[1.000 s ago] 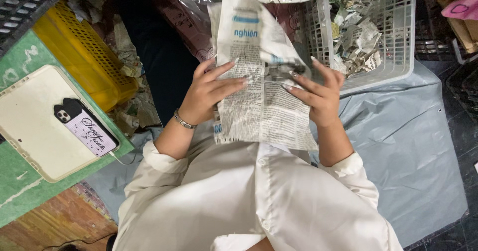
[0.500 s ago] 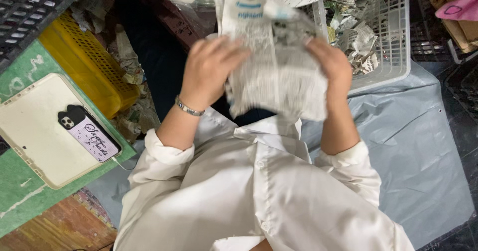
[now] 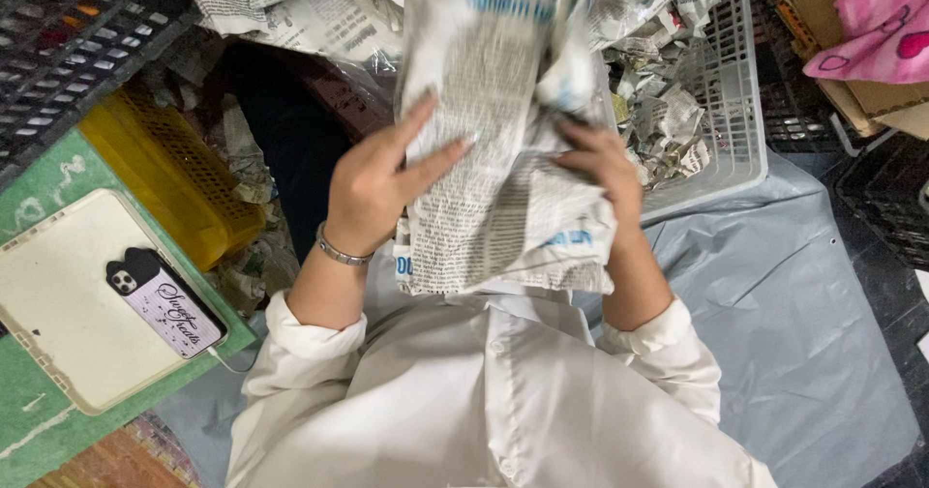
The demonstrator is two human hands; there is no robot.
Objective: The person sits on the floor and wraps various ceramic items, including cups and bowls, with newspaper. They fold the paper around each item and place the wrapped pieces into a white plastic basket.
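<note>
Paper scraps [image 3: 668, 111] in grey basket [image 3: 740, 82]

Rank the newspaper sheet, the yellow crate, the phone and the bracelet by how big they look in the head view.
1. newspaper sheet, though it is held nearest the camera, which inflates it
2. yellow crate, partly hidden
3. phone
4. bracelet
</note>
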